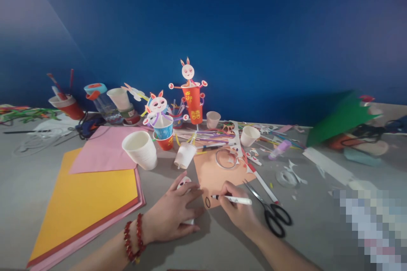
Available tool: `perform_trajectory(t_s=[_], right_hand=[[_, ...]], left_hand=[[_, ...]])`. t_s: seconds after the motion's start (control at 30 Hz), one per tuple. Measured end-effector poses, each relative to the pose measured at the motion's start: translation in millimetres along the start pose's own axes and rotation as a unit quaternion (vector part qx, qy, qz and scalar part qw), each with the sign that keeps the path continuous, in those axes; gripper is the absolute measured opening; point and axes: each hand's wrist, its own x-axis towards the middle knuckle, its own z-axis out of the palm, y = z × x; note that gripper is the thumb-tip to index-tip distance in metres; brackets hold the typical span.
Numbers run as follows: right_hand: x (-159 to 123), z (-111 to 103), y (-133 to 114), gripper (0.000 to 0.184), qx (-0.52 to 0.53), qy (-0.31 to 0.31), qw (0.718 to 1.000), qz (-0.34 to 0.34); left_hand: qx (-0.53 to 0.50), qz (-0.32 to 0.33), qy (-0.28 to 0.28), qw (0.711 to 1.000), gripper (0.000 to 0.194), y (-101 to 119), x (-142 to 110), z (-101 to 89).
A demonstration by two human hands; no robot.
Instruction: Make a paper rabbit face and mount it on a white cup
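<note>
My right hand (237,209) grips a white marker (237,199) with a black tip. Its tip points left, close to a black oval (207,202) drawn at the near left corner of a peach-orange paper (210,173). My left hand (174,209) lies flat with fingers spread, its fingertips at that paper's left edge. Partly hidden beneath it is a white paper piece (184,181) with a drawn face. Red beaded bracelets (133,239) circle my left wrist. Black-handled scissors (273,214) rest right of my right hand.
Paper-cup rabbit figures (192,101) stand at the back, with a white cup (140,150) in front. Coloured paper sheets (89,194) are stacked at left. A red-and-white marker (263,183), a tape roll (286,177) and paper scraps lie at right. A blue wall (254,42) rises behind.
</note>
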Motion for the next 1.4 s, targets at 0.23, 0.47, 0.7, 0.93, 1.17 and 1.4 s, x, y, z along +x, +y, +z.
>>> perform_trajectory(t_s=[0.23, 0.47, 0.7, 0.93, 1.17, 1.4], right_hand=[[3, -3, -6, 0.019, -0.009, -0.012, 1.0, -0.006], [1, -3, -5, 0.019, -0.007, -0.016, 1.0, -0.01], [-1, -2, -1, 0.019, 0.011, -0.023, 1.0, 0.005], [-2, -2, 1, 0.022, 0.036, -0.022, 0.999, 0.003], [-1, -2, 2, 0.023, 0.076, 0.033, 0.996, 0.017], [1, -2, -1, 0.019, 0.023, 0.01, 1.0, 0.009]], left_hand=[[-0.005, 0.001, 0.0, 1.0, 0.03, 0, 1, -0.8], [-0.001, -0.001, -0.003, 1.0, 0.03, 1, 1, -1.9], [0.008, 0.002, 0.001, 1.0, 0.03, 1, 1, -1.6], [0.005, 0.0, -0.005, 1.0, 0.029, 1, 1, -2.8], [0.013, 0.006, 0.005, 1.0, 0.029, 0, 1, -1.2], [0.008, 0.003, 0.004, 1.0, 0.031, 1, 1, -1.0]])
